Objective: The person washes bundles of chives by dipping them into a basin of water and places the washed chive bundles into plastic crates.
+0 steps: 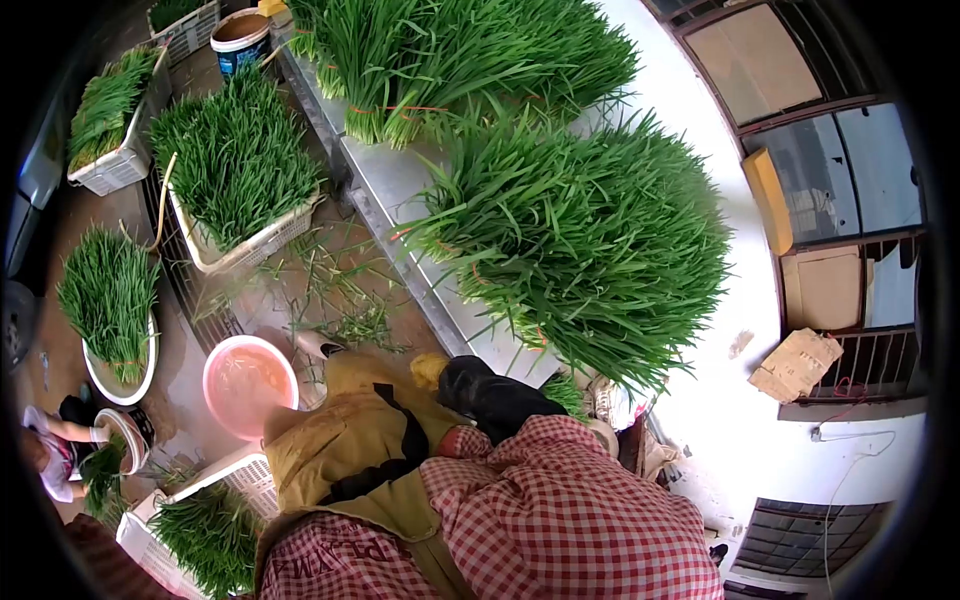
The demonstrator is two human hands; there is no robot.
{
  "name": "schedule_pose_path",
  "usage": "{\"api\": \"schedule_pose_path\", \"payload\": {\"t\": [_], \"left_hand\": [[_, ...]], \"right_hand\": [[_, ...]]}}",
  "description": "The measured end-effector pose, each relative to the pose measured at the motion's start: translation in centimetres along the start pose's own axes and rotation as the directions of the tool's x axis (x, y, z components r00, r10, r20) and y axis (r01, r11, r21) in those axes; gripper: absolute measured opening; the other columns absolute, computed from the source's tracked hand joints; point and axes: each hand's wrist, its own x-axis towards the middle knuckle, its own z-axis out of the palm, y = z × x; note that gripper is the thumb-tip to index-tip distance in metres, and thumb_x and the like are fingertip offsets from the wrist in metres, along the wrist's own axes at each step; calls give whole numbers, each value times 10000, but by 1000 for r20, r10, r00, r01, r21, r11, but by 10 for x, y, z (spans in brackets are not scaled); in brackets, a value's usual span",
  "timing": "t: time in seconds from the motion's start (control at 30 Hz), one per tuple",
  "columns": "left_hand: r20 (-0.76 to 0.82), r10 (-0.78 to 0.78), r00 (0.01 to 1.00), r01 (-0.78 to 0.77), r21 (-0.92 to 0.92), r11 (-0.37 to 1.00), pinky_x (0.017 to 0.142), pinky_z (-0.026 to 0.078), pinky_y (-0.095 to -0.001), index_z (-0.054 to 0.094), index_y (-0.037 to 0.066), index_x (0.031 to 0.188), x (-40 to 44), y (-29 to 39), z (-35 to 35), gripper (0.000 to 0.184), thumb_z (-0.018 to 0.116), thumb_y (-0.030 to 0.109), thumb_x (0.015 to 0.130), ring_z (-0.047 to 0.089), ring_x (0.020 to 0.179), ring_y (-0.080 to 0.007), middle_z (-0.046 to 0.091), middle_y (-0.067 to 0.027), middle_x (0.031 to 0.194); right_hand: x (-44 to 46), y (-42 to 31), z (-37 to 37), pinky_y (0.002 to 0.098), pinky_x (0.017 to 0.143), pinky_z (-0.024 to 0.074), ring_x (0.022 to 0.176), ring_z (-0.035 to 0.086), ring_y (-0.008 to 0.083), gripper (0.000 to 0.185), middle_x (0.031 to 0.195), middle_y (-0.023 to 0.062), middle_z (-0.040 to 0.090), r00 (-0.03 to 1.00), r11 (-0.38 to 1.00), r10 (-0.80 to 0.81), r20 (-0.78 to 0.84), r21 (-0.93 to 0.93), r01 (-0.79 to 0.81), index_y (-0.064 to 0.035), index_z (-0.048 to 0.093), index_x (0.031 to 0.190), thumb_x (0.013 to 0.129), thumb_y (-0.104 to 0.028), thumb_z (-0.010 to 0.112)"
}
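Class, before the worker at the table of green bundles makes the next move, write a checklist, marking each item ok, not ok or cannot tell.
1. Right hand in view: ok, near the edge of the metal table.
2. Left hand in view: not ok, it does not show.
3. Right hand's grip free: cannot tell, its fingers are not clear.
4. Green bundles resting on the table: ok.
5. Every bundle tied: cannot tell; orange ties show on some, but leaves hide much.
6. Floor beside the table free of loose leaves: not ok, they lie scattered there.
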Motion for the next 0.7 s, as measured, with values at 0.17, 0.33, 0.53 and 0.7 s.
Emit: {"api": "schedule_pose_path", "payload": {"t": [0.17,0.33,0.53,0.7], "left_hand": [[-3,18,1000,-18,8,1000,996,379,-284,506,19,1269,8,38,2,348,523,123,937,494,1161,-167,533,-92,1269],[-17,-6,1000,7,88,996,980,393,-286,515,22,1256,11,65,-2,343,534,123,929,505,1139,-166,543,-91,1249],[-73,-82,994,97,229,969,960,409,-288,526,26,1241,18,84,-7,336,548,123,920,517,1113,-165,555,-90,1225],[-196,-103,975,174,396,902,944,423,-290,535,29,1228,1,105,-14,330,560,122,913,528,1091,-165,565,-90,1205]], "right_hand": [[-14,23,-9,389,543,484,670,629,231,188,761,69,648,999,993,-15,44,-120,20,-101,645,919,782,-228,631],[0,2,-29,400,553,488,683,637,263,158,743,87,652,989,905,-64,130,-411,113,-93,652,840,735,-211,640],[102,-59,-58,417,563,484,698,640,311,101,710,118,646,732,-153,-238,638,-769,620,-90,650,714,689,-186,630],[82,-143,-50,412,573,462,658,610,270,167,723,108,636,854,417,-266,447,-745,520,-81,637,802,797,-224,552]]}}
